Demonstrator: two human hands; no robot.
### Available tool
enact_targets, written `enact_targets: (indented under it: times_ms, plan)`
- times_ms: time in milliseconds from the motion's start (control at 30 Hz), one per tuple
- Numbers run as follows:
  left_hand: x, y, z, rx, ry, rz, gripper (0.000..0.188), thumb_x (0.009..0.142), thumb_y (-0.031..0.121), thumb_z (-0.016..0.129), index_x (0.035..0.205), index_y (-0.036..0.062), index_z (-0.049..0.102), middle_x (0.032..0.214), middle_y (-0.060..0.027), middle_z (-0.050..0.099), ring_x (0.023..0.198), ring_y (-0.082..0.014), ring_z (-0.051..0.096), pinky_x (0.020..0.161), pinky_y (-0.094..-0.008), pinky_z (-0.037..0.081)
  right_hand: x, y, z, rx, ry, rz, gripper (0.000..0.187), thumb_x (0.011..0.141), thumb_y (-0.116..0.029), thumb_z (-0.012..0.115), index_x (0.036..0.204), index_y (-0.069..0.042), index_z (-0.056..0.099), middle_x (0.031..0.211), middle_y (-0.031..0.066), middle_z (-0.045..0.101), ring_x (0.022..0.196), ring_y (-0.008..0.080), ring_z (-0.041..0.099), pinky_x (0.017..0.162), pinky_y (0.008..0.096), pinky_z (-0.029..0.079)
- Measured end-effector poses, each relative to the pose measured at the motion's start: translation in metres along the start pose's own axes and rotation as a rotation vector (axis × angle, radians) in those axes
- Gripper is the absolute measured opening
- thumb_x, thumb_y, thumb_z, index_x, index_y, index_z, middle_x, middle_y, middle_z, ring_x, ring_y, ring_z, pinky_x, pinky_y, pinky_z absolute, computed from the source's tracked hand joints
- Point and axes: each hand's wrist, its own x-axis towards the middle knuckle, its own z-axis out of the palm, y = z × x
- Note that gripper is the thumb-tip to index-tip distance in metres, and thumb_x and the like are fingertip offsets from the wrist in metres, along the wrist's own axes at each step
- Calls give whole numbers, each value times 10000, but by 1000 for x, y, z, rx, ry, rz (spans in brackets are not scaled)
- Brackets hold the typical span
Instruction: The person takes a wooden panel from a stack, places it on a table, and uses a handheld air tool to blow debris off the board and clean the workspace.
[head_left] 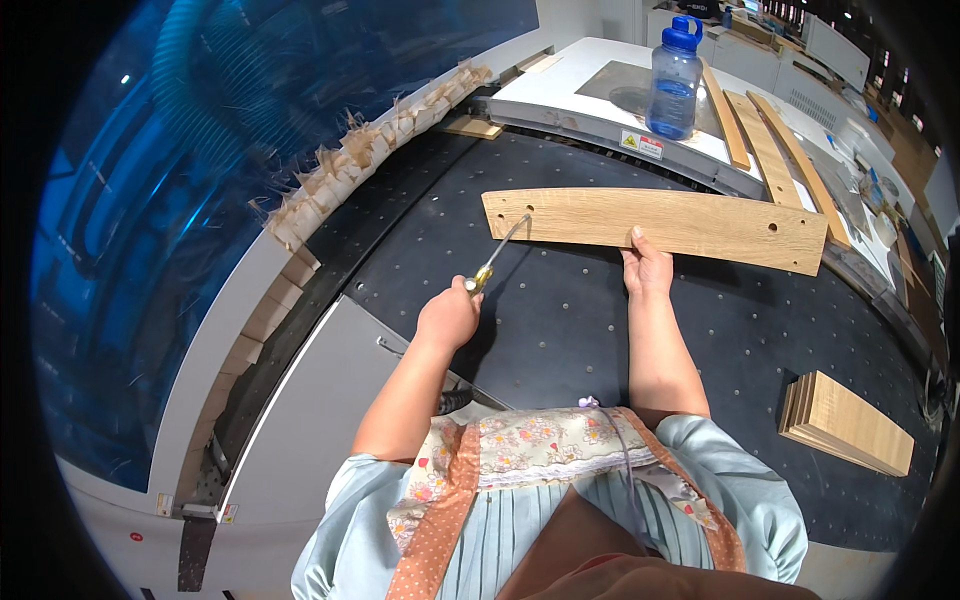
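My left hand is closed around the yellowish handle of a screwdriver. Its metal shaft slants up and away, and the tip meets a hole near the left end of a long wooden board. The board is light brown with wood grain and has several drilled holes near both ends. My right hand grips the board's near edge around its middle, thumb on top and the other fingers hidden underneath. The board is held above a dark work surface dotted with small studs.
A stack of short boards lies to the right. Beyond the surface, a blue-capped water bottle stands on a white ledge, beside several long wooden strips. A blue transparent machine cover with a ragged fringe rises at left.
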Motion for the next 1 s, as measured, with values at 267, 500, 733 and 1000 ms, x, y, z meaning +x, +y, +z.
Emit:
enact_targets:
  times_ms: [267,500,733,1000]
  plan:
    - [14,4,5,-20,-32,20,334,904,279,505,1032,-28,474,799,-229,635,787,-404,614,699,-484,481,8,2,-11,23,69,25,393,808,84,599,1177,-21,517,1101,123,582,993,256,592,903,479,468]
    - [23,-9,1,-15,-12,-72,364,905,293,503,1051,-39,475,865,-243,636,848,-400,609,745,-482,476,10,2,-14,-14,89,35,385,805,91,591,1163,-34,526,1085,113,587,1003,247,589,895,483,467]
    - [33,-13,-5,-3,-70,-93,354,912,290,484,1058,-32,476,920,-239,645,899,-396,614,810,-471,474,15,2,-22,-29,72,24,366,802,86,597,1141,-34,532,1054,105,589,964,237,589,889,477,466]
    - [20,-22,0,-28,-123,-60,381,921,309,478,1058,-46,471,899,-254,633,877,-414,604,771,-475,476,12,-2,-17,-15,99,13,352,794,85,609,1121,-21,537,1016,101,591,915,232,591,894,490,461]
